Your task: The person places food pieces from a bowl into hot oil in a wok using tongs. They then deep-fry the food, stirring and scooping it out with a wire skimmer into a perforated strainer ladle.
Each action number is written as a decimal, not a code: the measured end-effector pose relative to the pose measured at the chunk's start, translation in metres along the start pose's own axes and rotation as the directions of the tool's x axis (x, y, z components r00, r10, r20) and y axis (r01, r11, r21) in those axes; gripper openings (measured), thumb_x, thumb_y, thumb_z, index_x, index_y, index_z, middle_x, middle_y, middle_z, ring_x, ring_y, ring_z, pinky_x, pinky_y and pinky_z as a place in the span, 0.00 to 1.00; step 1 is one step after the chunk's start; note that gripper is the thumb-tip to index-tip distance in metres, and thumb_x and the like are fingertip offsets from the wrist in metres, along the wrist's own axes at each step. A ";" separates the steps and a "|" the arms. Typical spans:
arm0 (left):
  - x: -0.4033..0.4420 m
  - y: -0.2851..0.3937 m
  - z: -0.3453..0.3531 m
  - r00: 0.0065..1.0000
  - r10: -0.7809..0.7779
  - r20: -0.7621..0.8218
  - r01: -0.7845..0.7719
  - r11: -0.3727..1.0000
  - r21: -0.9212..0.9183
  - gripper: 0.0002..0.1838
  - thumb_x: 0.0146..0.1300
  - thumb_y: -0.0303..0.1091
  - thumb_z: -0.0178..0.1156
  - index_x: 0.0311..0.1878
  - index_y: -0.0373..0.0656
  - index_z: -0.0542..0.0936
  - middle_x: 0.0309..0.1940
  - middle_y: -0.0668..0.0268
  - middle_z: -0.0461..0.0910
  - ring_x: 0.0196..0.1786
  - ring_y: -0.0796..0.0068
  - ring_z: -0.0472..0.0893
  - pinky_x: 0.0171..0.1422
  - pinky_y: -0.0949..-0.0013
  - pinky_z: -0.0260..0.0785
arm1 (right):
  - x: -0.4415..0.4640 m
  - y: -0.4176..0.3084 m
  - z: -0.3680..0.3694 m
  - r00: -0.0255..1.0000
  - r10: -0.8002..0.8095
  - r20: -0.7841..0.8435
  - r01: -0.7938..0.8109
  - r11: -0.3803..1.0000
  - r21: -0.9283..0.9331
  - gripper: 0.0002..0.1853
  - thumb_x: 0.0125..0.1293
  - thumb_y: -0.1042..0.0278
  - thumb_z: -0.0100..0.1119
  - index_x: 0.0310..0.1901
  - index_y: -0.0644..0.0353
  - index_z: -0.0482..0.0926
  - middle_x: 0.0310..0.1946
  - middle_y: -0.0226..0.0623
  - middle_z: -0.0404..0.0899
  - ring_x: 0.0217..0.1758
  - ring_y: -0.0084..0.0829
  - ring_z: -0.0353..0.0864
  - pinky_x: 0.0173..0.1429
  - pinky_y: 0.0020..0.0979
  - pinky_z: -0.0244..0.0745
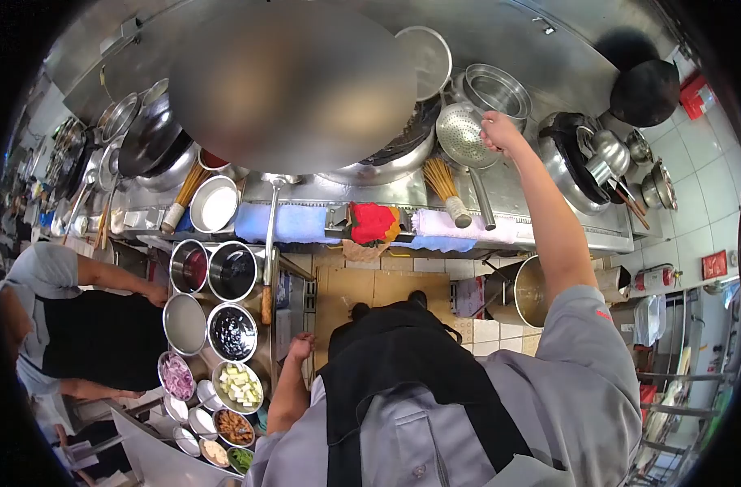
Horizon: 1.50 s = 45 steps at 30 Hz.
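My right hand [502, 132] reaches far forward, fingers closed, at the right rim of a perforated metal strainer [461, 136]. The strainer's handle [485, 203] points toward me over the counter edge. Whether my fingers grip its rim or something behind it, I cannot tell. Stacked round metal pans [498, 88] stand just beyond that hand. My left hand [302, 346] hangs low beside my apron [395, 357], fingers curled, with nothing visible in it. Near it is a ladle [271, 243] with a wooden-ended handle, lying across the counter edge.
A large blurred patch hides the middle of the stove. Bamboo brushes [445, 188], folded towels [281, 222] and a red cloth [373, 222] line its front edge. Left are sauce pots [233, 331] and ingredient bowls [239, 387]; another person [86, 325] stands beyond. A large pot [531, 292] is at right.
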<state>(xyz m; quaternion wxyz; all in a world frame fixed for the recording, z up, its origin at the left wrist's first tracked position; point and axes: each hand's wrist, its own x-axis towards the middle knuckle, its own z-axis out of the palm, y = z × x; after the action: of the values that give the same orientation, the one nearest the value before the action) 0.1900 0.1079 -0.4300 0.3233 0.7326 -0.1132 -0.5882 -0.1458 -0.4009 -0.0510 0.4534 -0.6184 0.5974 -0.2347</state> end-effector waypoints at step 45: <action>0.001 -0.043 -0.024 1.000 -0.031 0.008 0.029 0.993 0.115 0.18 0.56 0.43 0.54 0.43 0.39 0.73 0.36 0.64 0.75 0.33 0.69 0.77 0.35 0.71 0.70 | -0.030 0.017 0.039 0.754 0.171 0.634 -0.339 0.928 0.153 0.10 0.63 0.67 0.41 0.42 0.58 0.70 0.12 0.19 0.59 0.08 0.09 0.50 0.09 0.12 0.44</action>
<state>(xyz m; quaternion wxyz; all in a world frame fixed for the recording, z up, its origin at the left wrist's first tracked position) 0.2037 0.1485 -0.4545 0.2711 0.7488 -0.1375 -0.5890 -0.1280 -0.3590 -0.0767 0.7259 -0.5081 0.4622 -0.0340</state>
